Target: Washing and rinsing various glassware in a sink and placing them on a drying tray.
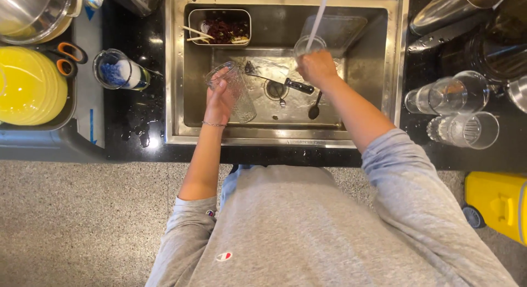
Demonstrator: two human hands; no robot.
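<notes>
I stand at a steel sink (175, 73). My left hand (219, 97) grips a clear ribbed glass (237, 95) tilted over the basin. My right hand (317, 67) holds a second clear glass (308, 45) under a stream of water (318, 15) falling from above. On the sink floor lie a black-handled knife (291, 85) and a dark spoon (315, 107) near the drain (274, 89).
A metal tray (219, 26) with dark food scraps sits at the sink's back. Left counter: a glass with a blue-and-white cloth (118, 70), yellow plates (30, 86), scissors (68, 59). Right counter: two clear glasses (447, 95) (464, 130) lying down, metal containers (450, 10). A yellow bin (497, 204) stands on the floor.
</notes>
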